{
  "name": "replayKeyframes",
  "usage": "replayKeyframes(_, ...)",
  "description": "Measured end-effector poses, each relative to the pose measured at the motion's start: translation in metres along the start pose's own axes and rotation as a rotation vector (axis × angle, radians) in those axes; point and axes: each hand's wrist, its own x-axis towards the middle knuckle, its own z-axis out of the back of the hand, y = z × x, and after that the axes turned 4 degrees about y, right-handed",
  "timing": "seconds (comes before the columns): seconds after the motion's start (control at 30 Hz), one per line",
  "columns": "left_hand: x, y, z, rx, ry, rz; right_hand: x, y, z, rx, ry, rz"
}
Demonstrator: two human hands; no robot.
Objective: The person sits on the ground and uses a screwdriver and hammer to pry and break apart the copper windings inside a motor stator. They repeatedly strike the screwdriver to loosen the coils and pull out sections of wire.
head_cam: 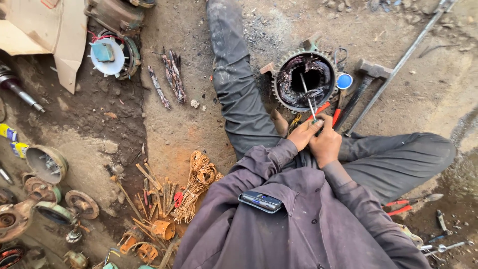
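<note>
I sit on the dirt ground with a round motor stator [304, 79] in front of me, its dark burnt windings showing inside a toothed metal ring. My left hand [302, 133] and my right hand [326, 143] are pressed together just below it. Both grip the handle end of a thin metal screwdriver [308, 97], whose shaft slants up into the stator's bore. Red-handled pliers [334, 115] lie right beside my hands, partly hidden by them. A phone [261, 201] sticks out of my shirt pocket.
A hammer [366, 74], a blue cap [344, 80] and a long steel rod [398, 65] lie right of the stator. Pulled copper wire [196, 182] and burnt wire sticks [172, 74] lie on the left, by motor parts [47, 164]. More pliers [403, 206] are at my right knee.
</note>
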Motion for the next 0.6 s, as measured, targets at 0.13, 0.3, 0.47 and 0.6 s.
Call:
replayKeyframes(0.13,-0.002,-0.005,-0.004,-0.02,-0.011,-0.025,-0.004,-0.005,-0.003,0.235,-0.108,0.128)
replayKeyframes(0.3,-0.007,0.0,-0.014,-0.286,-0.014,0.188,-0.014,-0.06,0.008,1.073,-0.01,-0.061)
replayKeyframes(0.47,-0.008,0.004,-0.046,-0.334,-0.299,0.258,0.026,-0.102,0.006,0.102,-0.073,-0.409)
replayKeyframes(0.6,-0.018,-0.003,-0.054,-0.178,-0.377,0.09,0.052,-0.095,-0.008,-0.195,0.005,-0.497)
